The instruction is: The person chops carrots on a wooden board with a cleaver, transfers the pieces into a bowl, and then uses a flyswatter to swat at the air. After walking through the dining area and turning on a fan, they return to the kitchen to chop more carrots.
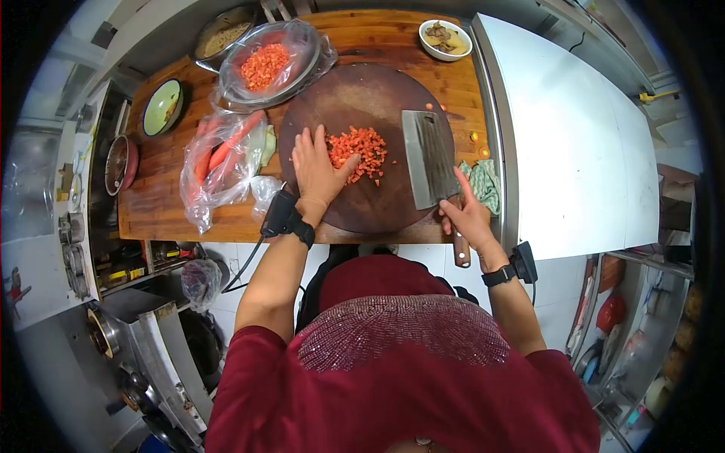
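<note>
A heap of diced carrot (358, 153) lies on the round wooden chopping board (340, 94). My left hand (316, 167) is spread open, palm down, at the heap's left side, with its thumb against the pieces. Flat at the board's right side lies the broad blade of a cleaver (427, 158). My right hand (467, 213) is at the neck of its handle, thumb on the left and index finger stretched forward; the other fingers are mostly hidden. The brown handle end sticks out below the hand, past the table edge.
A bagged metal basin (306, 75) with diced carrot stands at the back left, near a plastic bag of whole carrots (219, 162). Further left is a green bowl (162, 107). A white bowl (445, 41) stands back right; a checked cloth (485, 185) lies right of the board.
</note>
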`<state>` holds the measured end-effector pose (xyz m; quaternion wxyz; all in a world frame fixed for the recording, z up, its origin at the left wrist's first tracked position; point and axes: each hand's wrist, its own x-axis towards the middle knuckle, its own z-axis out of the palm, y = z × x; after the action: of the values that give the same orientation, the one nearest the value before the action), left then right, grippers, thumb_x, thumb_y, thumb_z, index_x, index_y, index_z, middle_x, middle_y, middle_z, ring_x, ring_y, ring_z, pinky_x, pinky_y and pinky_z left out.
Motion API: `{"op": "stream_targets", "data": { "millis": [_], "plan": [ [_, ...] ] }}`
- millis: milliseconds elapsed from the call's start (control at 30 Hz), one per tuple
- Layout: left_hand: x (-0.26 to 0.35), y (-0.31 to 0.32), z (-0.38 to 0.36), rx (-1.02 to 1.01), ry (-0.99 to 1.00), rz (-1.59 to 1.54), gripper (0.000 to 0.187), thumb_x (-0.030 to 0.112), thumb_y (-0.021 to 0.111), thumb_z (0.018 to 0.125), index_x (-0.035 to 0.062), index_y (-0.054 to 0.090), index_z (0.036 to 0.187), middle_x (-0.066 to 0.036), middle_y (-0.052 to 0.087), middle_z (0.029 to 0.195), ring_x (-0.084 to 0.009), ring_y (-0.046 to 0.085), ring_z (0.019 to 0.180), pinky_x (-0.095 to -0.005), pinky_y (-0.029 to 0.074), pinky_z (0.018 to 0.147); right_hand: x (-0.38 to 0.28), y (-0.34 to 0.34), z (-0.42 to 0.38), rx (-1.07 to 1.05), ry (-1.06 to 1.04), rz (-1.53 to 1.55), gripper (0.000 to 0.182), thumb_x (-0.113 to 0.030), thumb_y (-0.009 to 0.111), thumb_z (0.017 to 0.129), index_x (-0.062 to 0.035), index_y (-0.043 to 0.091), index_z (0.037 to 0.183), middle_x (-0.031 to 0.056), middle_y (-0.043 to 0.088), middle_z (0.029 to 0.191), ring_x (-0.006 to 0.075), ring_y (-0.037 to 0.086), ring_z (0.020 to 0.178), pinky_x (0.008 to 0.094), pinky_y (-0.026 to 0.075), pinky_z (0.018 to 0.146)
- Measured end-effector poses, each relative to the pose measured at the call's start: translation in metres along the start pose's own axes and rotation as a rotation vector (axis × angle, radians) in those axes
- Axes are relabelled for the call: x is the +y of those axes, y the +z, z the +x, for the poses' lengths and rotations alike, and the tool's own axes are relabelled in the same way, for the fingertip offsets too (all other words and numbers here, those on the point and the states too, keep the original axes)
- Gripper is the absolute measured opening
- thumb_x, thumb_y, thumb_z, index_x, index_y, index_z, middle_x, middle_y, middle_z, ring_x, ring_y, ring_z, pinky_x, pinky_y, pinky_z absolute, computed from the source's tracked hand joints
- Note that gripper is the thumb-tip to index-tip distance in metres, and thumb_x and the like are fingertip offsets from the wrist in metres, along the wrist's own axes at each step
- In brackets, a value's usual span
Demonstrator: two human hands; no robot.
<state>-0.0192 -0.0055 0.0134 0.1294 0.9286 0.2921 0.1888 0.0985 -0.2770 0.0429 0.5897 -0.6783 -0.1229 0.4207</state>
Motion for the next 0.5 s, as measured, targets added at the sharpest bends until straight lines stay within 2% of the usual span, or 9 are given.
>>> {"op": "stream_targets", "data": {
  "millis": [33, 133, 233, 367, 433, 500],
  "plan": [
    [0.001, 0.001, 0.001, -0.014, 0.025, -0.036, 0.081, 0.053, 0.061, 0.074, 0.0022, 0.034, 0.131, -0.027, 0.032, 0.132, -0.0429, 0.029, 0.122, -0.0475, 0.022, 0.102, 0.000, 0.006, 0.003, -0.002, 0.002, -0.003, 0.072, -0.001, 0.055, 0.084, -0.0189, 0.015, 0.142, 0.0049, 0.056, 0.069, 0.0091, 0.049, 0.047, 0.0223, 0.041, 0.041],
    [0.010, 0.003, -0.004, -0.047, 0.086, -0.057, 0.083, 0.056, 0.060, 0.073, 0.0031, 0.035, 0.131, -0.026, 0.033, 0.132, -0.0425, 0.029, 0.123, -0.0483, 0.022, 0.102, -0.001, 0.023, 0.015, -0.116, -0.025, 0.010, 0.073, -0.001, 0.055, 0.084, -0.0210, 0.016, 0.142, 0.0036, 0.055, 0.069, 0.0090, 0.050, 0.047, 0.0222, 0.042, 0.042],
    [0.012, 0.008, 0.004, 0.027, 0.005, -0.105, 0.080, 0.056, 0.059, 0.073, 0.0042, 0.037, 0.130, -0.026, 0.034, 0.131, -0.0424, 0.029, 0.123, -0.0479, 0.023, 0.102, -0.007, 0.041, 0.019, -0.134, -0.011, -0.081, 0.073, -0.001, 0.055, 0.084, -0.0208, 0.015, 0.142, 0.0028, 0.053, 0.067, 0.0091, 0.050, 0.047, 0.0227, 0.043, 0.043],
    [0.018, 0.010, 0.015, 0.045, 0.015, -0.066, 0.073, 0.051, 0.059, 0.075, 0.0027, 0.041, 0.127, -0.026, 0.037, 0.129, -0.0429, 0.032, 0.121, -0.0475, 0.025, 0.100, -0.006, 0.057, 0.021, -0.180, 0.007, 0.003, 0.075, -0.001, 0.055, 0.084, -0.0211, 0.013, 0.142, 0.0014, 0.049, 0.064, 0.0088, 0.051, 0.049, 0.0227, 0.044, 0.044],
    [0.017, 0.011, 0.016, 0.019, 0.118, -0.146, 0.070, 0.050, 0.059, 0.076, 0.0023, 0.044, 0.125, -0.026, 0.039, 0.127, -0.0434, 0.033, 0.120, -0.0476, 0.026, 0.100, -0.007, 0.063, 0.021, -0.177, 0.028, 0.001, 0.075, -0.001, 0.055, 0.084, -0.0209, 0.012, 0.142, 0.0015, 0.050, 0.064, 0.0088, 0.051, 0.049, 0.0227, 0.044, 0.045],
    [0.019, 0.012, 0.017, 0.044, 0.123, -0.154, 0.067, 0.048, 0.059, 0.077, 0.0018, 0.047, 0.123, -0.026, 0.041, 0.126, -0.0434, 0.035, 0.119, -0.0472, 0.027, 0.099, -0.009, 0.069, 0.022, -0.173, 0.049, 0.001, 0.075, -0.002, 0.055, 0.084, -0.0208, 0.012, 0.142, 0.0015, 0.050, 0.064, 0.0088, 0.051, 0.050, 0.0226, 0.044, 0.045]
  ]
}}
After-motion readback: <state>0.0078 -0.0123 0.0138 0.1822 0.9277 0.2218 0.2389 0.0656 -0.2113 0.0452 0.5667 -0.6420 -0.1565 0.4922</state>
